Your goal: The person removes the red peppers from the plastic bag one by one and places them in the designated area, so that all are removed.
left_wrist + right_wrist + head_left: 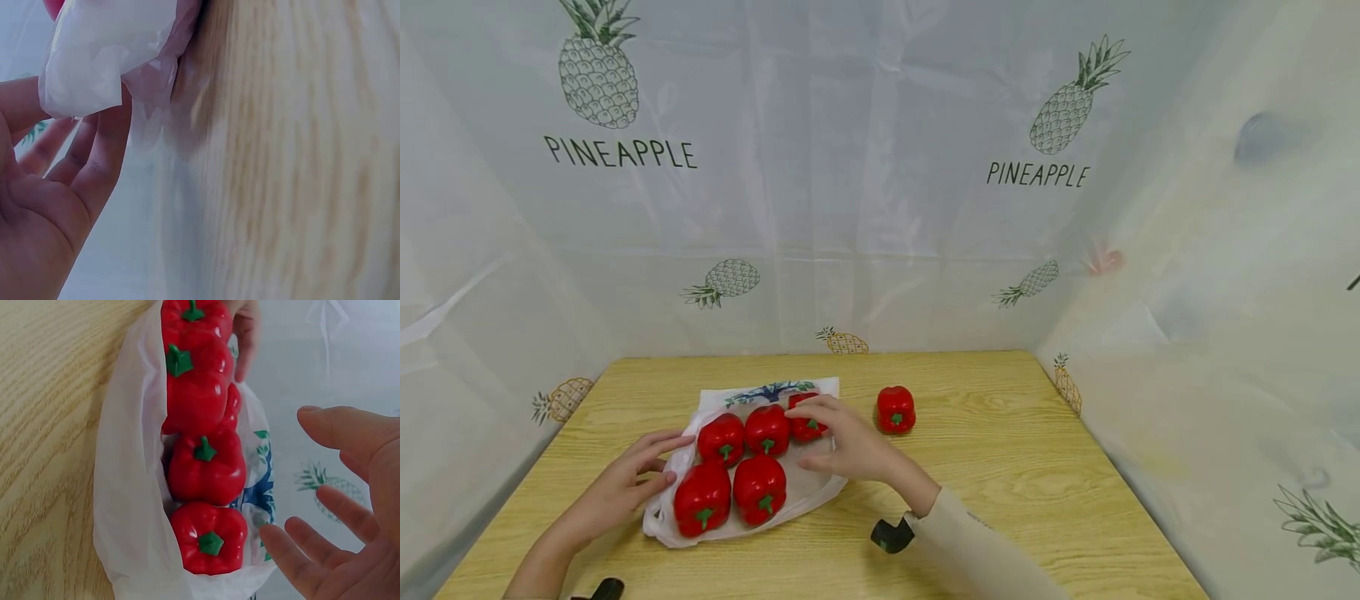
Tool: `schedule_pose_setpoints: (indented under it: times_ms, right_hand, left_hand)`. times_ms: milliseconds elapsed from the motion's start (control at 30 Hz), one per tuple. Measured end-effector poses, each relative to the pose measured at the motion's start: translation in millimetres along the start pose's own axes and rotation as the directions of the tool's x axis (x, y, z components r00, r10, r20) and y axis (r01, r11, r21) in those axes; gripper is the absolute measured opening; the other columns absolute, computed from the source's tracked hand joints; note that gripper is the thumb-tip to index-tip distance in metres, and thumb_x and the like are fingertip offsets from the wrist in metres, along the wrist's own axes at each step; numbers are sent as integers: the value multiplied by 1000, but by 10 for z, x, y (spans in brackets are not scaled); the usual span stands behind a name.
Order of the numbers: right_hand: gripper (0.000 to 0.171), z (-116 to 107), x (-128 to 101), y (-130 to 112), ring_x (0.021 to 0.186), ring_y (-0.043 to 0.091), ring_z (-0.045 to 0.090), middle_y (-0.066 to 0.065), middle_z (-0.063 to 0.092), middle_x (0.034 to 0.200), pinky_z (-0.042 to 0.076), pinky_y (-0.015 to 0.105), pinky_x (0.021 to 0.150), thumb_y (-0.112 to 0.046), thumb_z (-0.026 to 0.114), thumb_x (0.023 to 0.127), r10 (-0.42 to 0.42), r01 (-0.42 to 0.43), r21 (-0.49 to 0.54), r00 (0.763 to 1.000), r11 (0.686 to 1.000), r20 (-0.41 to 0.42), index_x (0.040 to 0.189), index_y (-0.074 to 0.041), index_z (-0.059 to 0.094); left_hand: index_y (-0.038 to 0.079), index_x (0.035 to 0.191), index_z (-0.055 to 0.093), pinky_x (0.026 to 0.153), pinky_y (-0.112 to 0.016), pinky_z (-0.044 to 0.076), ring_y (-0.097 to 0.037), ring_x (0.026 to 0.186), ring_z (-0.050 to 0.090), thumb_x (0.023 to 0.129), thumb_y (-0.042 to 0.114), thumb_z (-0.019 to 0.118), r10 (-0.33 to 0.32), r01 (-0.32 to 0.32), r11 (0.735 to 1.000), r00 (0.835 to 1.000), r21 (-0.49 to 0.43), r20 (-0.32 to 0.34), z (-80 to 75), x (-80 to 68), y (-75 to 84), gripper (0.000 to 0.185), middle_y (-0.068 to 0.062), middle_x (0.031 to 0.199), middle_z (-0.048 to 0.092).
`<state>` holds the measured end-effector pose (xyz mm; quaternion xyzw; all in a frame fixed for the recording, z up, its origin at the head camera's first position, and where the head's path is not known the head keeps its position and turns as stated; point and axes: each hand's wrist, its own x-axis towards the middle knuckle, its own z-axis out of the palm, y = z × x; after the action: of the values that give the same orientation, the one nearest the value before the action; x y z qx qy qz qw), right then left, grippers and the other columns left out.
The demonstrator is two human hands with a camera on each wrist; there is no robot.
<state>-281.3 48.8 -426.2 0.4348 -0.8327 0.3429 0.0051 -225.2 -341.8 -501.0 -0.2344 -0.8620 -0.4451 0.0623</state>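
Pale wood-grain surface carries a thin white plastic bag lying flat, five glossy red bell peppers on it. One is half hidden under the right hand, whose fingers are spread and relaxed. The left hand pinches the crinkled bag edge. A sixth pepper sits just beside. Pineapple-print sheeting hangs behind.

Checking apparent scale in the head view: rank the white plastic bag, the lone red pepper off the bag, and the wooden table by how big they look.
1. Light wooden table
2. White plastic bag
3. Lone red pepper
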Motion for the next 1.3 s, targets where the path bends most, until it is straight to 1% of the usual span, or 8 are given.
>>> schedule_pose_setpoints:
  times_ms: [200, 367, 433, 567, 700, 800, 1133, 1300]
  right_hand:
    - [63, 45, 19, 7, 139, 19, 51, 10, 52, 156, 54, 41, 106, -17, 86, 92, -25, 26, -6, 1000, 1000, 13, 149, -11, 59]
    - [62, 59, 20, 3, 138, 17, 52, 5, 52, 155, 52, 29, 105, -17, 86, 92, -21, 21, -6, 1000, 1000, 17, 149, -10, 60]
    - [62, 62, 19, -5, 138, 16, 52, 3, 52, 155, 52, 28, 105, -16, 86, 92, -19, 19, -3, 1000, 1000, 18, 149, -11, 60]
    - [63, 80, 24, -13, 138, 16, 51, 6, 51, 156, 53, 28, 102, -14, 85, 93, -23, 22, 15, 999, 1000, 23, 150, -11, 59]
    - [63, 104, 36, -15, 138, 16, 50, 7, 50, 156, 52, 20, 98, -13, 85, 92, -25, 24, 23, 999, 999, 28, 150, -12, 59]
    - [63, 131, 53, -13, 138, 16, 50, 8, 51, 156, 51, 19, 97, -11, 85, 92, -33, 32, 24, 999, 999, 34, 149, -12, 60]
    - [61, 323, 124, -18, 135, 14, 52, 3, 52, 153, 57, 27, 96, -13, 84, 93, -47, 40, 69, 993, 997, 106, 150, -12, 60]
    - [58, 435, 155, -4, 133, 19, 54, 2, 52, 152, 56, 22, 93, -12, 83, 93, -50, 41, 70, 989, 997, 137, 148, -12, 61]
  left_hand:
    - [5, 144, 62, 80, -22, 56, -4, 102, 64, 100, -5, 68, 30, -30, 999, 999, 21, -13, 4, -4, 5, 46, -17, 153, 44]
    - [7, 141, 65, 83, -19, 54, -3, 106, 62, 100, -2, 69, 49, -48, 998, 999, 35, -15, -4, -11, -16, 42, -6, 158, 42]
    - [7, 141, 65, 84, -19, 53, -2, 108, 60, 100, -1, 69, 56, -56, 998, 998, 39, -14, -7, -13, -22, 42, -4, 159, 41]
    - [7, 142, 65, 85, -19, 53, -2, 110, 59, 101, -1, 69, 67, -67, 997, 998, 36, -9, -11, -12, -23, 42, -4, 160, 41]
    - [7, 142, 65, 85, -19, 53, -2, 110, 58, 101, 0, 69, 74, -74, 996, 997, 41, -11, -11, -10, -15, 42, -5, 159, 41]
    - [7, 142, 65, 84, -20, 53, -3, 109, 58, 101, 0, 69, 78, -77, 996, 997, 42, -12, -11, -11, -13, 42, -4, 159, 41]
    - [6, 142, 64, 81, -22, 53, -5, 106, 59, 100, -2, 69, 103, -102, 994, 995, 44, -16, -4, -6, -26, 43, -3, 160, 41]
    - [5, 142, 64, 80, -22, 53, -6, 104, 60, 100, -1, 69, 90, -90, 995, 996, 34, -15, -4, -7, -24, 43, -2, 160, 41]
